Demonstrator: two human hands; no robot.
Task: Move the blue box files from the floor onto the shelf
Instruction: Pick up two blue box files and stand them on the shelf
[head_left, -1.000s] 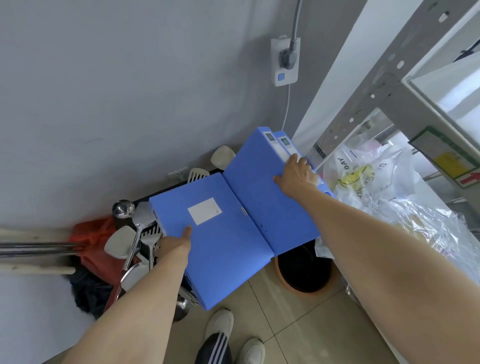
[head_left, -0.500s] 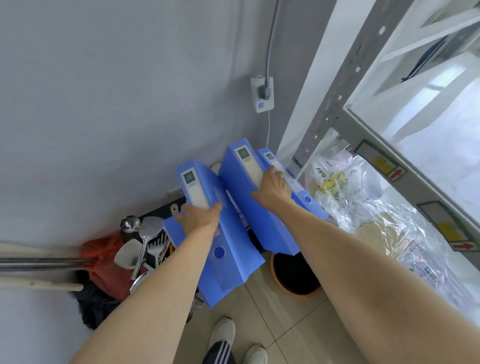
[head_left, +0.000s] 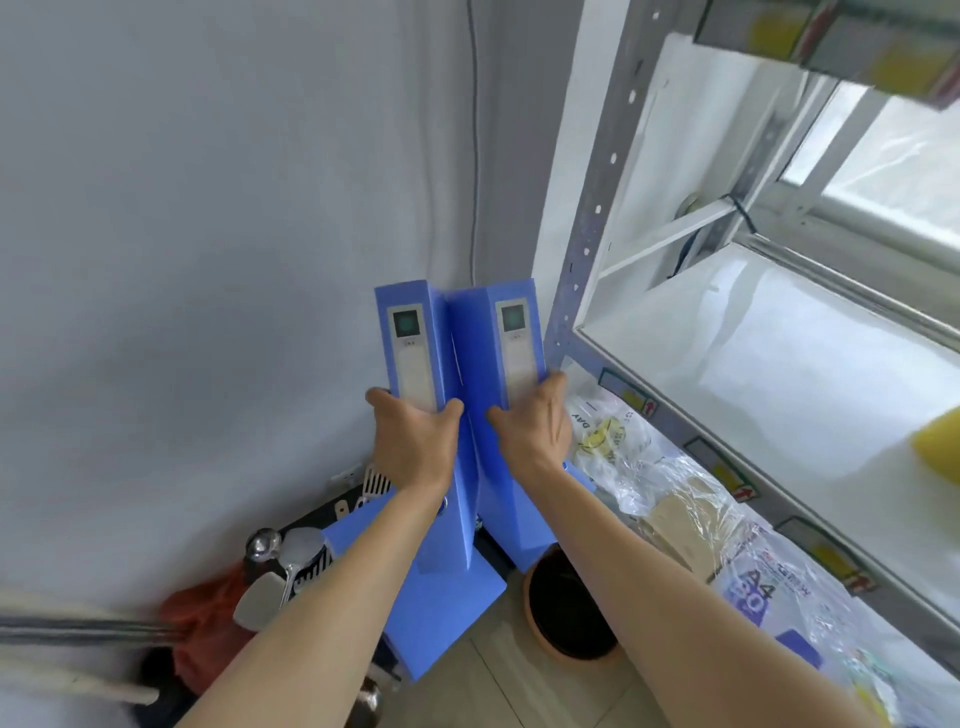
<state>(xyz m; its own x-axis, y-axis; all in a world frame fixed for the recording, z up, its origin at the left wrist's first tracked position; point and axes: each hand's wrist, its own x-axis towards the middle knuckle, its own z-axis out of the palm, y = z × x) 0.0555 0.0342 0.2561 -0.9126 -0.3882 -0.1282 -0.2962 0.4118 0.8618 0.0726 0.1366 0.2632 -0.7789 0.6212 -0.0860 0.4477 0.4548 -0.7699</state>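
Two blue box files stand raised in front of me, spines with white labels facing me. My left hand (head_left: 413, 441) grips the spine of the left blue box file (head_left: 410, 343). My right hand (head_left: 535, 426) grips the spine of the right blue box file (head_left: 511, 338). The two files touch along their inner edges and fan apart toward the bottom. They hang in the air just left of the grey metal shelf (head_left: 743, 364), whose white board is level with their tops.
The shelf's perforated upright (head_left: 587, 218) stands right beside the right file. Plastic bags and packs of paper (head_left: 675, 499) fill the lower shelf. A dark round bin (head_left: 566, 608) sits on the floor below. Kitchen utensils (head_left: 291, 561) and a red bag lie at the wall. A yellow object (head_left: 937, 441) rests on the board.
Both hands have lifted the files from low near the floor and turned them upright, spines toward me. My view has tilted up, bringing the white shelf board into sight.
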